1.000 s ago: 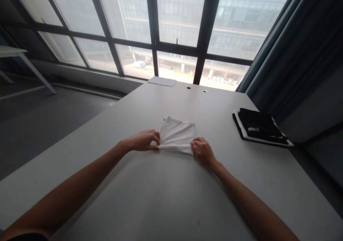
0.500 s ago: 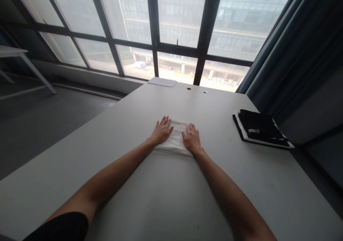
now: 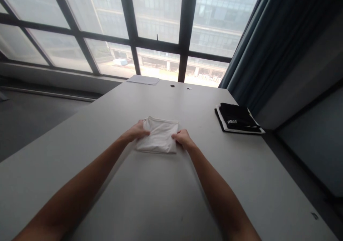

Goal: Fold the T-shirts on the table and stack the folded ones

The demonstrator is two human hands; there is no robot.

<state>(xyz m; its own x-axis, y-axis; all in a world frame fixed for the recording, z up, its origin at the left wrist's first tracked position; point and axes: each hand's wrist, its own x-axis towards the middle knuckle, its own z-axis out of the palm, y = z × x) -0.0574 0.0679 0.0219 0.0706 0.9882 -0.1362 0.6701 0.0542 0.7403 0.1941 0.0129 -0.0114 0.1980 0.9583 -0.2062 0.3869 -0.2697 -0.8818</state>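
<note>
A folded white cloth (image 3: 160, 135), probably a garment, is in front of me above the white table (image 3: 150, 194). My left hand (image 3: 137, 131) grips its left edge, thumb on top and fingers underneath. At the opposite edge my right hand (image 3: 182, 138) pinches the fabric, its fingers partly hidden below. The cloth looks roughly square, with a slightly raised far left corner. Whether it is fully off the tabletop I cannot tell.
A stack of folded black and white clothes (image 3: 238, 118) lies at the table's right side. White paper sheets (image 3: 143, 80) rest at the far left corner, near two cable holes. Windows (image 3: 158, 12) and a blue curtain (image 3: 249, 44) stand behind the table.
Both hands lay flat on the cloth before; now they grip its left and right edges. The camera view has turned to the right.
</note>
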